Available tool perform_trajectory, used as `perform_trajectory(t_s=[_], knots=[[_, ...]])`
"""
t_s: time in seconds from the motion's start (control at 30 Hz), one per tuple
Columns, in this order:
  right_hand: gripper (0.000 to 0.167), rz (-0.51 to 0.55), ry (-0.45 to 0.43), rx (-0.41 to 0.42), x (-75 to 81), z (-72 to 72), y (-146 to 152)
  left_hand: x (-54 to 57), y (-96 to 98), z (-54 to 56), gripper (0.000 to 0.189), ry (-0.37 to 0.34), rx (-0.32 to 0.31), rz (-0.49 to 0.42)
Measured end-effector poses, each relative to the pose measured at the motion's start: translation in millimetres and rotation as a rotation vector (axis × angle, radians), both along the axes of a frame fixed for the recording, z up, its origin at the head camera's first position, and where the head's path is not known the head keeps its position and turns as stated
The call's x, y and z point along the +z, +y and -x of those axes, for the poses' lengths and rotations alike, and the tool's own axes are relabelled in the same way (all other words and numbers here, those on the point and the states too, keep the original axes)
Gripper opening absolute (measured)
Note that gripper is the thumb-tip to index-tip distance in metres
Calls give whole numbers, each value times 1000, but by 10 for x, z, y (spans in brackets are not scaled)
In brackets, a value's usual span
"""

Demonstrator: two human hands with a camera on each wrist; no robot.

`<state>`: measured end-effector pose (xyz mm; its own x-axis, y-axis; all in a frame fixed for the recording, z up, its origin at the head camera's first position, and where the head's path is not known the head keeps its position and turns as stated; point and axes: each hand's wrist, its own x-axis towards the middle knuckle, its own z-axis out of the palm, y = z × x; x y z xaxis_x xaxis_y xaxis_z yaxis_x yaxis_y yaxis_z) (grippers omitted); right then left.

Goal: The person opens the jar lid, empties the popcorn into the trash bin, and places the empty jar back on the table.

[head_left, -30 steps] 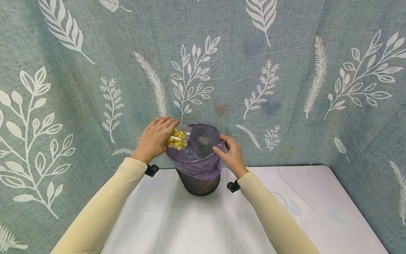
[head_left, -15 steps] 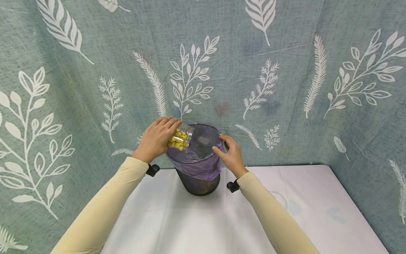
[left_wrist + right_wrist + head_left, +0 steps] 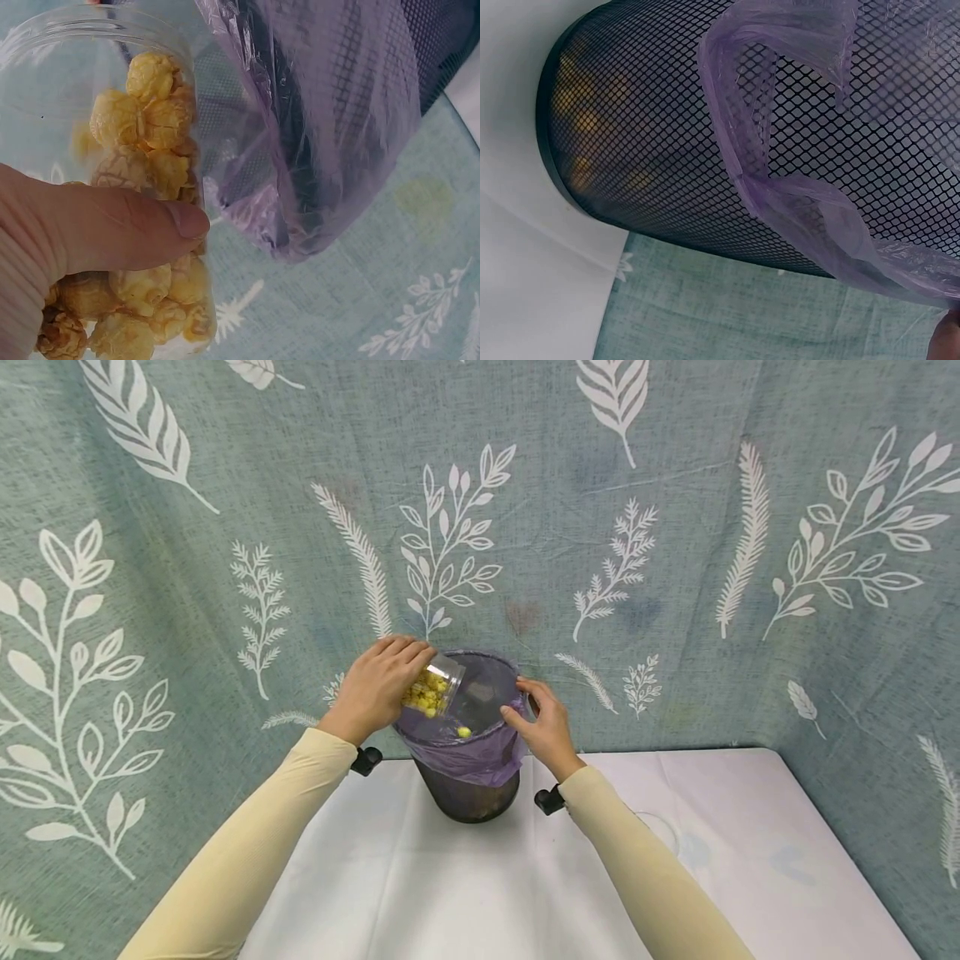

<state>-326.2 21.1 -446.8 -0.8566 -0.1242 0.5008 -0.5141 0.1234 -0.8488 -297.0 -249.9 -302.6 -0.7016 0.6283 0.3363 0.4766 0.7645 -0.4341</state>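
Observation:
My left hand (image 3: 372, 687) grips a clear plastic jar (image 3: 64, 142) of yellow popcorn (image 3: 120, 124), its thumb lying across the side in the left wrist view. The jar is tilted, with its mouth over the black mesh trash bin (image 3: 472, 802). A purple bag (image 3: 472, 764) lines the bin and is folded down over its rim. One popcorn piece (image 3: 464, 732) shows just outside the jar, over the bin's opening. On the far side, my right hand (image 3: 551, 727) holds the bin's rim between thumb and fingers. Yellowish pieces (image 3: 585, 120) show through the mesh low in the bin.
The bin stands near the back of a table under a white cloth (image 3: 465, 893). Behind and on both sides hangs a green curtain (image 3: 540, 552) with white leaf prints. A thin ring-shaped outline (image 3: 667, 831) lies on the cloth to the right.
My left hand has moved slightly right and tipped the jar further over the bin. A popcorn piece has come out of its mouth. My right hand stays at the rim.

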Motion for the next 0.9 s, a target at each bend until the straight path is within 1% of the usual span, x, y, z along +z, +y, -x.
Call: perform_trajectory(t_s=[0.17,0.3,0.53,0.73,0.9], knots=[[54,-14,-3,-3,3,-1,1,0,17,-3,68,-4,14,27],[53,-14,0,-9,-1,7,2,-5,25,-2,66,-1,8,43],[53,-9,0,-6,-1,2,9,-8,52,8,61,4,-17,34],[53,-17,1,-14,0,9,12,6,83,12,55,-1,-15,39],[53,-16,11,-18,-7,20,7,14,99,11,56,6,-16,48]])
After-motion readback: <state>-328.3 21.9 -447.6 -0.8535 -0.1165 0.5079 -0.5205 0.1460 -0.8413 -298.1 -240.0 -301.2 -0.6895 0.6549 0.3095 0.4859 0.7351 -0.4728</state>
